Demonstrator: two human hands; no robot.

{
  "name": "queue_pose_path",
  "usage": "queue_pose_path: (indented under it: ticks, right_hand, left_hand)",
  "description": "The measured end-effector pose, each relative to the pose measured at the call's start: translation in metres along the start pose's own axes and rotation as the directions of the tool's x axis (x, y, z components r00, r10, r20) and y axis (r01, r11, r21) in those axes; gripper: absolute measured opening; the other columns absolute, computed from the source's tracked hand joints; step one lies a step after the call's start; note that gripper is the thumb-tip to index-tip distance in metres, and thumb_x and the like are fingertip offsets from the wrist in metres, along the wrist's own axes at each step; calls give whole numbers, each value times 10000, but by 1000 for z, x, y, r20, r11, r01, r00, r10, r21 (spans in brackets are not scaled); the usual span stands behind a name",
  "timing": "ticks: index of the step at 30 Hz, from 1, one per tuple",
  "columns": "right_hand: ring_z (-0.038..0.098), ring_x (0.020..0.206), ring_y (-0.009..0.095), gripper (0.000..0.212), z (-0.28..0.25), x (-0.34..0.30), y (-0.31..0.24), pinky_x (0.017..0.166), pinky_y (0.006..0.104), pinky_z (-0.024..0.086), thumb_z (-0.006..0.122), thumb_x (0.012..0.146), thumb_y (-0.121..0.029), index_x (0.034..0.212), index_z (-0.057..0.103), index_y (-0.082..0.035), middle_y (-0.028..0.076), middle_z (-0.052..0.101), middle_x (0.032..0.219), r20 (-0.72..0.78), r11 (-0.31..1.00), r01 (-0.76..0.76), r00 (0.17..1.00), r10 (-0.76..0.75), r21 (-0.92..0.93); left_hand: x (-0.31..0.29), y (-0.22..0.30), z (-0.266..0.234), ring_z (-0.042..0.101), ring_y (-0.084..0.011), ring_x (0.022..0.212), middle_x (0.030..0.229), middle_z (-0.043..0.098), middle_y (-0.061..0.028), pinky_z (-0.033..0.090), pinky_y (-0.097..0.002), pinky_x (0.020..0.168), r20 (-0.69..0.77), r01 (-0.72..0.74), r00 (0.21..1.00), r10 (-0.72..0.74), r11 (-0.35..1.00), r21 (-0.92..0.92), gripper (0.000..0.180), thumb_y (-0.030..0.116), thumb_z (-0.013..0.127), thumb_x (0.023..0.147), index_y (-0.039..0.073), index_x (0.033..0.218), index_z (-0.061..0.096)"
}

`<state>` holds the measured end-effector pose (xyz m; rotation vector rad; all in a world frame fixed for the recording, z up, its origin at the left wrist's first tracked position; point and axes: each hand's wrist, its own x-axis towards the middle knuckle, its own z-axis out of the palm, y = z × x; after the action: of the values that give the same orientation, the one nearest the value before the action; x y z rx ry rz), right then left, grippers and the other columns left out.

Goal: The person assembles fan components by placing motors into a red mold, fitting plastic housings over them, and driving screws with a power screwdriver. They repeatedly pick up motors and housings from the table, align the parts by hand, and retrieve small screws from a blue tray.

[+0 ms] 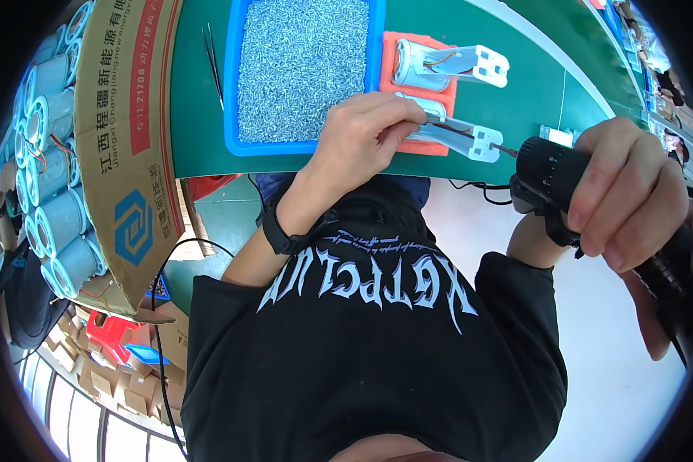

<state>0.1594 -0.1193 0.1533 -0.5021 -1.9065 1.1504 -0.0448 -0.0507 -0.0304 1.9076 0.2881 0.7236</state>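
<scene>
My right hand (620, 192) wraps round a black electric screwdriver (550, 165). Its thin bit points left and reaches the end of a white plastic housing (481, 145) with holes in its end plate. That housing lies in an orange foam holder (420, 148) at the table's near edge. My left hand (366, 135) is closed in a pinch over the housing's left part; what its fingertips hold, if anything, is hidden. A second white housing (423, 63) with reddish wires rests in the holder just beyond.
A blue tray (229, 77) full of small silvery screws stands on the green table (196, 146), with dark tweezers (212, 65) at its left. A cardboard box (123, 115) of several pale-blue cylindrical parts (54, 169) sits farther left. Black cable (162, 346) hangs below.
</scene>
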Motion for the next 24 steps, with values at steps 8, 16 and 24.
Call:
queue_pose_path:
  ticks: [8, 16, 24]
  right_hand:
    - [632, 564, 115, 480, 22, -16, -21, 592, 221, 564, 833, 634, -504, 707, 618, -81, 9, 612, 717, -425, 981, 192, 892, -157, 40]
    - [563, 530, 181, 563, 41, -2, -10, 457, 343, 558, 601, 871, -474, 1254, 428, -101, 73, 522, 730, -656, 836, 546, 614, -438, -48]
    - [567, 533, 179, 563, 43, 9, 0, 455, 342, 564, 588, 882, -475, 1262, 425, -93, 66, 524, 731, -647, 791, 611, 592, -480, -28]
  left_hand:
    - [-2, 2, 0, 663, -236, 780, 874, 689, -85, 521, -303, 673, -46, -57, 997, 60, 997, 49, 192, -51, 692, 723, 46, 886, 666]
    - [-5, 5, 3, 675, -208, 770, 846, 696, -93, 525, -284, 697, -126, 3, 992, -32, 976, -219, 155, -78, 685, 734, 8, 862, 676]
    - [-3, 7, 2, 649, -228, 707, 786, 680, -79, 510, -293, 615, -130, 0, 991, -44, 946, -323, 152, -48, 698, 708, 34, 836, 695]
